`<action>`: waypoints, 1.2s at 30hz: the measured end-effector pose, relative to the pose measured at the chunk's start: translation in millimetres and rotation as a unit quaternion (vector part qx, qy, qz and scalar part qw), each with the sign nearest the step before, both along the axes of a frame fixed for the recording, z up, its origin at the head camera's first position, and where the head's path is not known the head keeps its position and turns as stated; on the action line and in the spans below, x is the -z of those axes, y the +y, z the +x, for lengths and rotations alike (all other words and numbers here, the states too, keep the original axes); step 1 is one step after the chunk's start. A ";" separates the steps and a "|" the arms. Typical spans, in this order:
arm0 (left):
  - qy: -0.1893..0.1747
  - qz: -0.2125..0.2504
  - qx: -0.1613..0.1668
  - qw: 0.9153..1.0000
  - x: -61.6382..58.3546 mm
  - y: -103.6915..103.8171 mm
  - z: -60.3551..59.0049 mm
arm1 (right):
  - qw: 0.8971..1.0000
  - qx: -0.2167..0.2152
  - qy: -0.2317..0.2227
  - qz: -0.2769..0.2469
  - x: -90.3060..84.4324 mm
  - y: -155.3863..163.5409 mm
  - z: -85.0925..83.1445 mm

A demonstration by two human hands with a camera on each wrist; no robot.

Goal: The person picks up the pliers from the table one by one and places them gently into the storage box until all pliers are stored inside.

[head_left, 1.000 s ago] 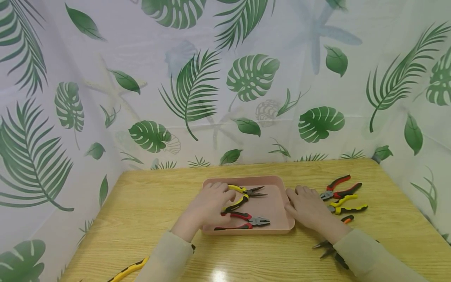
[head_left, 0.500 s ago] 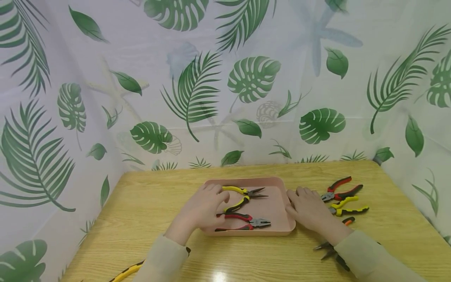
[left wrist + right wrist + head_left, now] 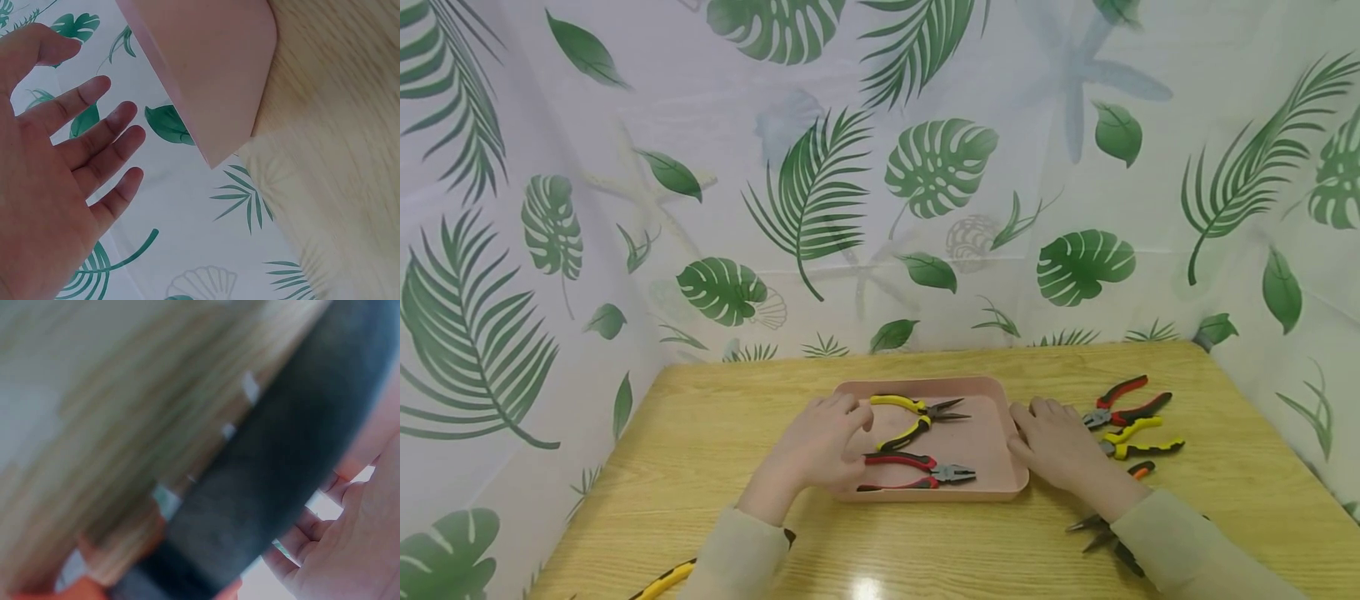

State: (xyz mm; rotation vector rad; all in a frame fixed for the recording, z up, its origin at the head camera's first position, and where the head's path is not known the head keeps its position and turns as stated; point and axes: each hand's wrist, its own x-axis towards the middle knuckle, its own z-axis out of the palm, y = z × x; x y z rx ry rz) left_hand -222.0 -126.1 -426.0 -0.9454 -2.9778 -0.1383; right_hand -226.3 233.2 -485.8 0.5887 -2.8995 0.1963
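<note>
A yellow-and-black handle (image 3: 662,581) is seen at the near left edge of the wooden table (image 3: 715,433), and dark pliers (image 3: 1093,533) lie near the right sleeve, partly hidden by it. Two pairs are lodged in the pink tray (image 3: 1000,400): red-handled combination pliers (image 3: 917,472) toward the near rim and yellow-handled long-nose pliers (image 3: 917,417) behind them. By this count the sorting is judged roughly half done, with an orange-tipped tool (image 3: 1141,467), yellow-handled pliers (image 3: 1138,440) and red-handled pliers (image 3: 1123,400) left on the table right of the tray.

The left hand (image 3: 820,446) is laid over the tray's left edge, its fingers (image 3: 100,134) spread and straight in the wrist view, nothing gripped. The right hand (image 3: 1056,442) is rested flat at the tray's right rim, fingers loosely extended and touching it; nothing is seen held. The right wrist view is too blurred to add more. A leaf-printed curtain (image 3: 925,167) closes the scene behind.
</note>
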 end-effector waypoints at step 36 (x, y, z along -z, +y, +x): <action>0.002 0.048 -0.030 0.998 12.5 -29.8 12.5 | 1.000 -0.001 -0.004 0.003 0.1 1.5 -0.5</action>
